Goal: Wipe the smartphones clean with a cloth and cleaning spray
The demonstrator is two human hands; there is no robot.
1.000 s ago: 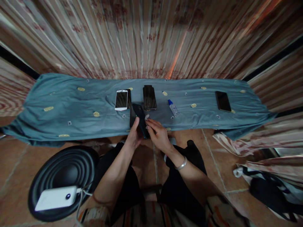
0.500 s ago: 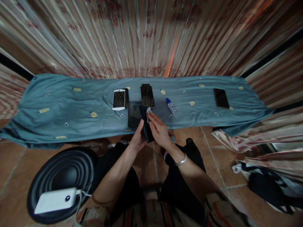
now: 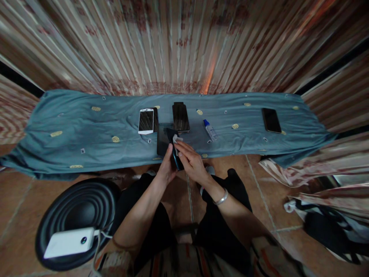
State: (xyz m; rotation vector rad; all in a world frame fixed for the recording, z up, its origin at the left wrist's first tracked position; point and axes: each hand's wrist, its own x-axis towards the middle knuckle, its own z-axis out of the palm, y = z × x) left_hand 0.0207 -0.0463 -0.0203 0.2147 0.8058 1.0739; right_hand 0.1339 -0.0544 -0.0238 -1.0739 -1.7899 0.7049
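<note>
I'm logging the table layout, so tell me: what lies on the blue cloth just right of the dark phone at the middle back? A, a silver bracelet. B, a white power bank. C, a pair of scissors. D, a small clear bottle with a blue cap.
D: the small clear bottle with a blue cap lies just right of the dark phone on the blue cloth.

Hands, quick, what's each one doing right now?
Left hand: closed on the dark phone, holding it edge-up.
Right hand: pressing a small white cloth against the phone.

We have one view only, worn on the head, looking forward and steeply down from close above the lap onto the counter [image 3: 72,127] ahead.
</note>
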